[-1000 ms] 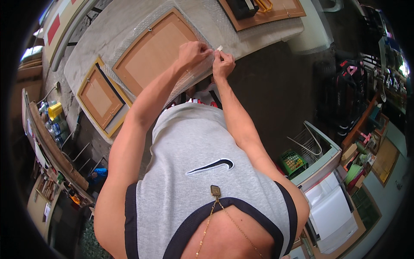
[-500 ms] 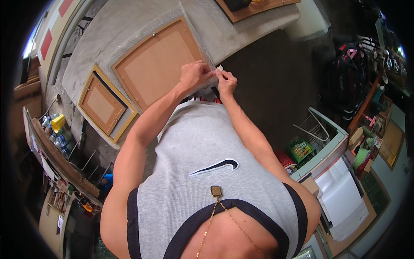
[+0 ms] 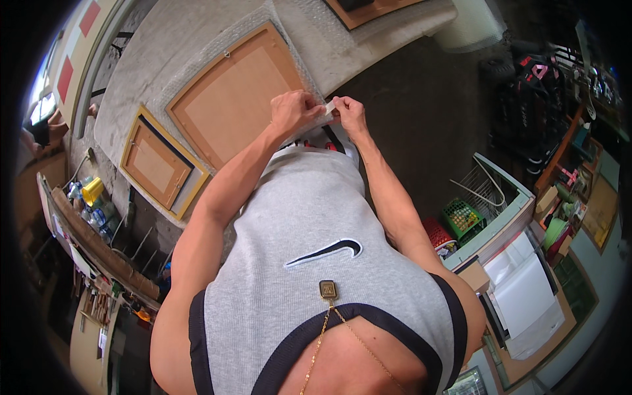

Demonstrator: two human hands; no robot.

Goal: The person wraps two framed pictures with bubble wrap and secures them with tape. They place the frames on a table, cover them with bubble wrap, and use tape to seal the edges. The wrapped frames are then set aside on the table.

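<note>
A small white strip (image 3: 330,107), which looks like tape, is pinched in the fingertips of my right hand (image 3: 350,114). Beside it, my left hand (image 3: 293,112) is closed with curled fingers at the near right corner of the bubble wrap (image 3: 299,60); what those fingers grip is hidden. On that wrap a large wooden picture frame (image 3: 230,99) lies face down, its brown backing and a metal hanger showing. A smaller gold-edged frame (image 3: 157,158), also back side up, rests to its left.
The pale worktable (image 3: 135,82) bears another wooden frame (image 3: 382,12) at its far side. A roll of bubble wrap (image 3: 471,26) stands beyond its right edge. At right are a green basket (image 3: 463,220) and a cluttered bench (image 3: 523,289). Shelving (image 3: 108,250) stands at left.
My right hand has shifted slightly right, and more of the white strip shows between my hands. The left hand stays by the wrap's corner. The frames on the table look unmoved.
</note>
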